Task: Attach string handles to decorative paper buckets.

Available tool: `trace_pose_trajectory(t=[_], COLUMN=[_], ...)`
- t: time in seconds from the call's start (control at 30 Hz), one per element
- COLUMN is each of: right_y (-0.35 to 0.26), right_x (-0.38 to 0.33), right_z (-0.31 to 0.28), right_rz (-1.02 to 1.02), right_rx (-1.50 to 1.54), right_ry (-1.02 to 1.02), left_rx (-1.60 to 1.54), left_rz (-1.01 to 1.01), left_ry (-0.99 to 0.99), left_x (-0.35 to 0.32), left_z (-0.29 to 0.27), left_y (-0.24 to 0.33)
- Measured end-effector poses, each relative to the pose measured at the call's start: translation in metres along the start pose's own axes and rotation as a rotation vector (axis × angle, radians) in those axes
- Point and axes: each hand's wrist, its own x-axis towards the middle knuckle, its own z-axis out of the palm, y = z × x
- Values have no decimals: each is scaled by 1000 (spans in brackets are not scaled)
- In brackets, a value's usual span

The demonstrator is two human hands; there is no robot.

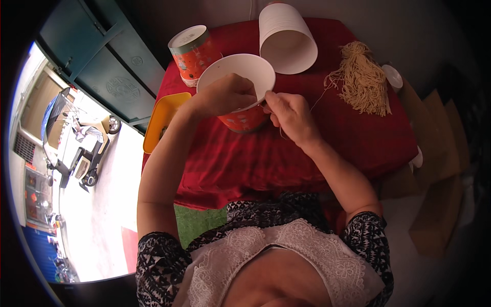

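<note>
An orange paper bucket [243, 122] with a white inside stands upright before me on the red tablecloth. My left hand [230, 94] reaches over its rim into the mouth, fingers curled closed; their tips, and anything in them, are hidden. At the right side of the rim, my right hand [294, 115] is closed, its thumb touching the edge and its fingers bent against the outer wall. A thin cord [283, 134] dangles below those fingers. Another strand runs from near this hand toward a bundle of beige cords [360, 77] on the right.
Behind on the left, another orange bucket [192, 53] stands upside down. A stack of white buckets [287, 43] lies on its side at the back. A yellow tray [162, 115] sits at the table's left edge. Cardboard [434, 148] stands to the right; a doorway opens left beside a green door [110, 61].
</note>
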Motion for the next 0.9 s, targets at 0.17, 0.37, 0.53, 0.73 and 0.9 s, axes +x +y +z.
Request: trace_pose_trajectory(t=[0.17,0.37,0.53,0.73,0.9], right_y=[-16,-27,-7,29,54], right_x=[18,34,53,72,73], right_z=[-4,-10,-6,-4,-11], right_rz=[155,250,172,237,349], right_rx=[-152,-8,87,75,37], right_ry=[-63,-156,-184,-280,-308], left_rx=[26,-172,33,109,80], left_rz=[12,-17,81,-34,-92], left_ry=[68,141,330,462,414], left_x=[-2,-5,0,16,26], left_z=[3,8,13,42,70], left_y=[2,7,-1,-29,-49])
